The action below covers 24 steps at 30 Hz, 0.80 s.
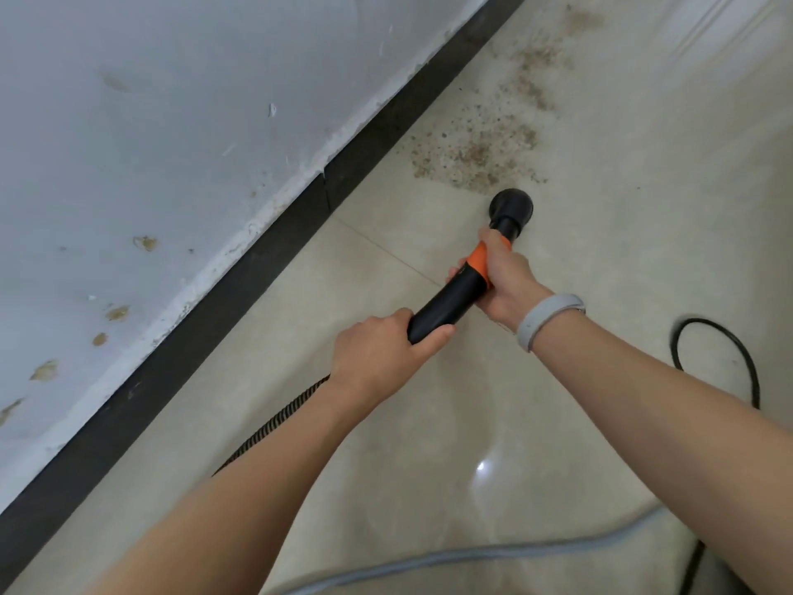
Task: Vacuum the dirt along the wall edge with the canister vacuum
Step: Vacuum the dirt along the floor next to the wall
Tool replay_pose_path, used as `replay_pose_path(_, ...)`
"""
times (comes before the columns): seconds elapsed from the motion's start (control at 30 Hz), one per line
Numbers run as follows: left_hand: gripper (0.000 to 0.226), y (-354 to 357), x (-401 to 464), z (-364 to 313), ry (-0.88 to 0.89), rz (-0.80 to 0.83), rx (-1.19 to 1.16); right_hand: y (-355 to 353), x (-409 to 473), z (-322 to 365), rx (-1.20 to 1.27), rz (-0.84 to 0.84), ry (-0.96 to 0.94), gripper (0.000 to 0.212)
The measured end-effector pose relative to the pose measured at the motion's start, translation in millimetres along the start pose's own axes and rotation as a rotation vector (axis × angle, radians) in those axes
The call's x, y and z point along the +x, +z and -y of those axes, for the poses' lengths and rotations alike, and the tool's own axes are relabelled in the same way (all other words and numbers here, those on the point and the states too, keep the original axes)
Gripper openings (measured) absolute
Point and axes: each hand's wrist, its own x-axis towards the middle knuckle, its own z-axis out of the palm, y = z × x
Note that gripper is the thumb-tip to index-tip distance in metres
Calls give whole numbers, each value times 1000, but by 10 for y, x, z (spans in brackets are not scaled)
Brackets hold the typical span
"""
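The person is gripping the vacuum wand [455, 302] with both hands: the left hand [377, 352] is wrapping its curled fingers around the rear of the black tube, and the right hand [502, 281] is clamping its fingers around the orange collar nearer the front. The round brush head [511, 206] is sitting at the near edge of the dirt [485, 148], which is spreading in a brown gritty band away up the floor [429, 423], near the dark baseboard [266, 251] but mostly a little out from it. What could go wrong here is mostly scatter: if the head is going in too fast or lifting off the tile, the bristles are likely to be flicking grit outward instead of drawing it in. The ribbed hose [274, 423] is trailing back under the left forearm, close along the baseboard, and could be snagging or tugging the wand off line as the reach lengthens. A black cord [725, 350] is looping on the floor to the right, and a grey cord [429, 556] is crossing the tile near the bottom (both look like trip hazards if the person is stepping forward). The wall [150, 143] and baseboard are closing off the left side, so sideways room is lying to the right, and the floor ahead past the dirt is looking open.
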Motion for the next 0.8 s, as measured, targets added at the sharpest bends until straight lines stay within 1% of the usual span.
replay_pose_path(0.13, 52, -121, 128, 117, -44, -50, 1, 270, 28, 49, -10, 47, -8, 21)
replay_pose_path(0.27, 55, -222, 114, 317, -157, -157, 1, 683, 59, 24, -53, 165, 31, 21)
replay_pose_path(0.37, 53, -238, 1, 447, -229, -235, 1, 915, 58, -77, -90, 263, 70, 21)
replay_pose_path(0.43, 52, -239, -29, 501, -258, -259, 2, 994, 67, -120, -123, 320, 101, 27)
replay_pose_path(0.5, 50, -242, 8, 508, -262, -250, 10, 1011, 83, -99, -150, 349, 113, 32)
replay_pose_path(0.6, 49, -239, 121, 399, -228, -227, 14, 928, 119, 22, -112, 336, 104, 25)
replay_pose_path(0.73, 54, -199, 255, 175, -187, -177, 24, 710, 236, 156, -84, 256, 59, 23)
replay_pose_path(0.8, 56, -177, 277, 122, -181, -182, 45, 638, 274, 182, -74, 261, 63, 22)
